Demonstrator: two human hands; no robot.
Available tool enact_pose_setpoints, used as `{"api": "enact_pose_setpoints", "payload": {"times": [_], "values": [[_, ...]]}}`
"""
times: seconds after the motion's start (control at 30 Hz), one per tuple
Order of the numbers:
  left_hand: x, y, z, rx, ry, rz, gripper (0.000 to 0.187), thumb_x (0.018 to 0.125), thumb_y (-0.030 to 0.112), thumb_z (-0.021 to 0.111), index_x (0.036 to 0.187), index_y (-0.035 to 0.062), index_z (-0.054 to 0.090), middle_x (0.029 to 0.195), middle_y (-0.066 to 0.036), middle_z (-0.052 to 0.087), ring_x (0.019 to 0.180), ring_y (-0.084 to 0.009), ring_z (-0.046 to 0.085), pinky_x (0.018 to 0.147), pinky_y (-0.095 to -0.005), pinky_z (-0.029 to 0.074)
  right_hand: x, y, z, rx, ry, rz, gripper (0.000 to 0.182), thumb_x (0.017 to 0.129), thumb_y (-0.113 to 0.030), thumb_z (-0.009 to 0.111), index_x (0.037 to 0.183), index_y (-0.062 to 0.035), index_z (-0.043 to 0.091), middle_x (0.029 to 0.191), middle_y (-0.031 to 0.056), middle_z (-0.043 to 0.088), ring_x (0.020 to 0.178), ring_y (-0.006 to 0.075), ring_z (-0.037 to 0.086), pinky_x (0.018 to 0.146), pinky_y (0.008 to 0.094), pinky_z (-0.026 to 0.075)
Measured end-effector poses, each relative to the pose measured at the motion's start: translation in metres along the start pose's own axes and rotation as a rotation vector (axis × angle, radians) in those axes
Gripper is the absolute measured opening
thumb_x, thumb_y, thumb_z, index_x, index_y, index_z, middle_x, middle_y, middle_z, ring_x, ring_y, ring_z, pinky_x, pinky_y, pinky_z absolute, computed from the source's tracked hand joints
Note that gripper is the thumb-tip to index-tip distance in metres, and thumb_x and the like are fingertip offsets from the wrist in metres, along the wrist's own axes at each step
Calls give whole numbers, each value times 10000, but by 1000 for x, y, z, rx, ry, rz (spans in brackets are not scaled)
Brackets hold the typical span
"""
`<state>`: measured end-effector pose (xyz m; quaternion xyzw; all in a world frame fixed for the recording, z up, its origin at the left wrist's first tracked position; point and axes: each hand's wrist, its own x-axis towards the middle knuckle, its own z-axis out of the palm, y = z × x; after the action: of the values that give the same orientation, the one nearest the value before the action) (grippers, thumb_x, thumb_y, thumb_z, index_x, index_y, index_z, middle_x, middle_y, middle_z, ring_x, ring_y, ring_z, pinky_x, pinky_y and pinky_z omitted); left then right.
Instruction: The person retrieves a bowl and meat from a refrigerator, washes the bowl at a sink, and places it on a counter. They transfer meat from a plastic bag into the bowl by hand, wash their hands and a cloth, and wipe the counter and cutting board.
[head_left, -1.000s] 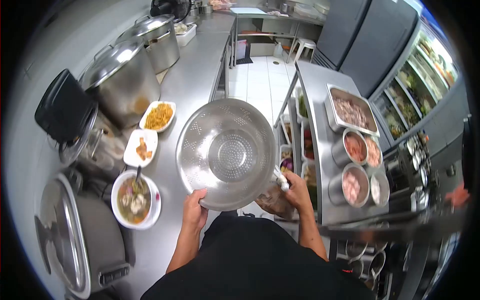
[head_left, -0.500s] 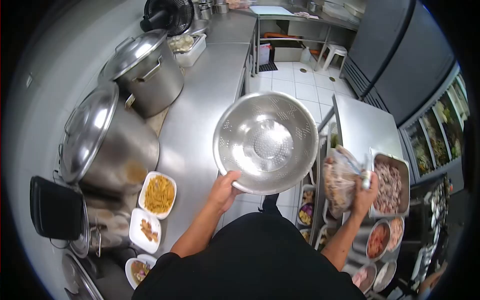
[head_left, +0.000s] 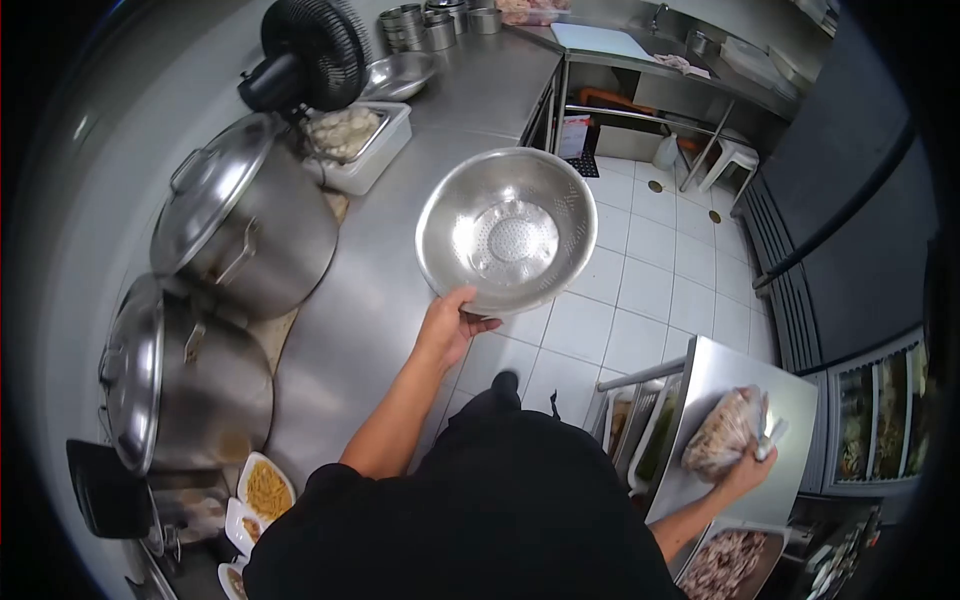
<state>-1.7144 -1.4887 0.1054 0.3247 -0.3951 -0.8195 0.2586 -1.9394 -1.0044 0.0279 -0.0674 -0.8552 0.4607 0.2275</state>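
Note:
My left hand [head_left: 450, 325] grips the near rim of a metal colander [head_left: 560, 250], thumb on the inside and fingers underneath. The perforated bowl is held out in front of me, tilted toward me, with nothing in it. On the right, my right hand [head_left: 748, 470] is closed around the gathered neck of a clear plastic bag [head_left: 722, 435] filled with brownish, meat-like pieces. That bag hangs over the steel worktop [head_left: 785, 385]. Close by the right forearm is a metal tray [head_left: 765, 560] of chopped dark-pink meat.
Two large lidded pots [head_left: 265, 225] line the left counter [head_left: 350, 310], with a black fan [head_left: 315, 55] and a white tub [head_left: 385, 150] beyond. Dishes with yellow strips [head_left: 268, 490] sit near my left. Tiled floor [head_left: 640, 250] runs ahead toward a sink counter [head_left: 590, 65] and a white stool [head_left: 735, 160].
My view has shifted forward along the counter and toward the floor ahead. The bag has moved from beside the meat tray to over the bare steel top. Both hands keep their holds.

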Motion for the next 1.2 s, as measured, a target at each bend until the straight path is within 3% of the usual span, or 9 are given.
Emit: {"api": "enact_pose_setpoints", "payload": {"times": [0.17,0.5,0.6,0.63,0.67,0.7,0.87,0.97,1.2], "values": [[152,24,16,-7,-29,13,364,886,186,520,1138,-76,503,1039,-178,605,867,-272,641,744,-399,571,41,14,18,-46,127,-17,315,846,-123,639,1102,39,551,948,114,605,816,209,551,765,332,463],[493,107,64,-73,91,50,440,902,268,602,1146,-75,473,1014,-213,606,869,-336,637,737,-427,568,50,-21,33,-394,334,390,484,848,-264,667,1205,35,533,1057,184,630,909,268,599,829,376,471],[599,108,63,-360,-241,118,738,866,409,662,1309,-94,354,1242,-264,493,1135,-378,527,1001,-463,454,47,-14,47,-378,460,364,479,855,-263,656,1206,38,531,1031,185,635,889,271,600,833,372,470],[572,121,114,-416,-197,140,869,852,411,678,1387,-104,226,1418,-278,305,1329,-388,335,1109,-467,334,46,-18,52,-397,503,385,463,860,-255,647,1200,39,535,1024,186,637,893,270,599,836,370,468],[575,130,147,-715,-218,-123,947,839,432,687,1446,-32,128,1489,-269,171,1398,-384,208,1125,-484,301,52,-20,58,-420,549,403,448,865,-247,639,1195,39,539,1018,187,638,898,269,599,840,368,466],[571,116,188,-541,8,61,924,839,422,690,1472,79,110,1513,-256,99,1421,-367,157,1126,-505,290,56,-15,60,-416,587,392,430,863,-230,630,1188,40,545,1002,181,638,885,261,596,837,365,465],[617,-74,306,291,-473,-295,582,914,343,588,1390,76,385,1277,-173,537,1081,-298,567,909,-417,476,71,1,82,-535,760,375,350,837,-177,621,1114,31,570,939,171,625,861,304,587,832,360,456],[588,-172,393,503,-765,-329,572,921,289,572,1403,53,374,1222,-156,569,1041,-257,592,855,-379,500,84,-1,95,-522,751,482,301,826,-158,623,1062,23,580,924,172,616,862,322,581,815,372,451],[570,-205,661,701,-1219,-242,504,939,331,563,1351,62,458,1105,-82,627,961,-169,609,799,-315,503,157,-3,96,-529,906,467,271,825,-136,620,1046,16,584,918,183,606,863,322,578,803,385,445]]}}
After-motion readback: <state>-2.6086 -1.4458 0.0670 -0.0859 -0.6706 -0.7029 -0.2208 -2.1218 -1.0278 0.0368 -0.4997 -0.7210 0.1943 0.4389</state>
